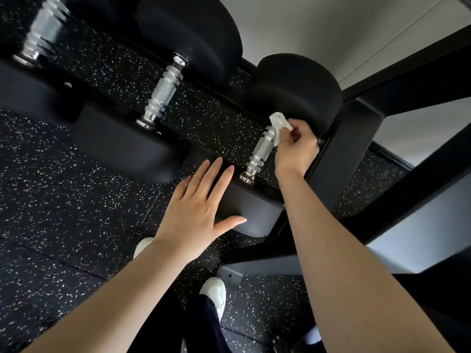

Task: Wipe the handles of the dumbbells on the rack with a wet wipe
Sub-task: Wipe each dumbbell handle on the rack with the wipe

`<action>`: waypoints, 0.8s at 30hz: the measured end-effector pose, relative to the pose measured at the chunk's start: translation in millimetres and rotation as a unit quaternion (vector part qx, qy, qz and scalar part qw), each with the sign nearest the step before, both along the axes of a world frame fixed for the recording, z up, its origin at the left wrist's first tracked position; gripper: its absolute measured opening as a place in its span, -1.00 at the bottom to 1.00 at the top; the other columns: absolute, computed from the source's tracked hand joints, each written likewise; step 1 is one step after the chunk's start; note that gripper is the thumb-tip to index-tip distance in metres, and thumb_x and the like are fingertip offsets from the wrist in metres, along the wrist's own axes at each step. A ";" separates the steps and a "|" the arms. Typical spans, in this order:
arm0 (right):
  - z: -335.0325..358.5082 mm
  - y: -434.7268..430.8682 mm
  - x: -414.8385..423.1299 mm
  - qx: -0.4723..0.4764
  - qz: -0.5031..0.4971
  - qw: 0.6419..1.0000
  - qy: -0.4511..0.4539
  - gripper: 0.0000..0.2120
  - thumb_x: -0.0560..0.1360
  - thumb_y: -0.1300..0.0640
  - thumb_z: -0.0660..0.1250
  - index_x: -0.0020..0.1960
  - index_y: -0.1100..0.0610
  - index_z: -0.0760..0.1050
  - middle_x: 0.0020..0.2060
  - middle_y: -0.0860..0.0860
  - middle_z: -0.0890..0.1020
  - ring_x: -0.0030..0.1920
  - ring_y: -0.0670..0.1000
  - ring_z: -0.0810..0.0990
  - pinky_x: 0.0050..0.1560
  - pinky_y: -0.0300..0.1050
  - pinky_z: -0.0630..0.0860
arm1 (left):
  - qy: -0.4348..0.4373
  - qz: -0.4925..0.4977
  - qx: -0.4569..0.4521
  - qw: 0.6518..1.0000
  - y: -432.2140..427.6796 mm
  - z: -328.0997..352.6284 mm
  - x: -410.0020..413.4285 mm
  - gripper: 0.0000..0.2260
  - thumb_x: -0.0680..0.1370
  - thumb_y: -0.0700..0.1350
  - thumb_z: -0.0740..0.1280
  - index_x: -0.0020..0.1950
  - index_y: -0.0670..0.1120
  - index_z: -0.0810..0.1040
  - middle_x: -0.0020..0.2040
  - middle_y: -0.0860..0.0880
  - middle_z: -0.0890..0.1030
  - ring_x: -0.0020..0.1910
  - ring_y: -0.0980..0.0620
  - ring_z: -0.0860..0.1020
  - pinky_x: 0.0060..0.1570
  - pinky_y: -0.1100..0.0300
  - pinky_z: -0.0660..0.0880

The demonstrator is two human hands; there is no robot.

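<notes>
Rightmost dumbbell handle [262, 151], wiping.
Right hand [297, 146] pinches wet wipe [279, 121]; left hand [196, 212] flat on near head [252, 212]. Risk: knurling may snag wipe.

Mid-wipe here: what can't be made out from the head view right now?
Head view only:
- Far end of the right handle: covered by the wipe and right hand.
- The left handle: blurred, cut off by the top edge.
- The right dumbbell's near head: partly under the left hand.
- Whether the wipe is wet: cannot tell.
</notes>
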State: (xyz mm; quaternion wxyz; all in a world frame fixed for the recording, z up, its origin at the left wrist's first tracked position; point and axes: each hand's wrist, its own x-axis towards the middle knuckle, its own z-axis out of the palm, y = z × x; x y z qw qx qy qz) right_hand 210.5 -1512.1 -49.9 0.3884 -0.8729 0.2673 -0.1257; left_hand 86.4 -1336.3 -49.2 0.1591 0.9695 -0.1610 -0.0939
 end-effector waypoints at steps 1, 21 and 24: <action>-0.6 -3.2 -0.9 0.010 0.016 1.000 0.009 -0.83 0.47 0.23 0.31 0.01 0.10 0.60 -0.12 0.08 0.63 -0.17 0.01 0.57 -0.10 -0.20 0.51 | -0.001 0.001 -0.003 1.000 -0.2 -0.2 -0.1 -0.24 0.52 0.38 -0.05 0.55 -0.11 0.12 0.54 -0.13 0.21 0.50 -0.12 0.23 0.32 -0.11 0.36; 9.1 -12.9 -54.5 0.161 0.117 0.945 0.258 -0.80 0.32 0.33 0.51 -0.35 0.09 0.57 -0.30 0.08 0.64 -0.34 -0.13 0.57 -0.37 -0.42 0.48 | 0.016 0.014 -0.018 1.000 -2.5 3.5 0.0 -0.24 0.50 0.38 -0.01 0.54 -0.10 0.13 0.53 -0.12 0.23 0.50 -0.12 0.22 0.15 -0.11 0.49; 0.5 -14.5 -53.2 0.187 0.072 0.943 0.266 -0.74 0.31 0.36 0.49 -0.38 0.05 0.54 -0.25 0.11 0.67 -0.23 -0.02 0.61 -0.23 -0.22 0.57 | 0.017 0.012 -0.019 1.000 -2.5 3.9 0.6 -0.24 0.50 0.38 0.00 0.54 -0.10 0.14 0.52 -0.12 0.23 0.50 -0.12 0.22 0.16 -0.11 0.49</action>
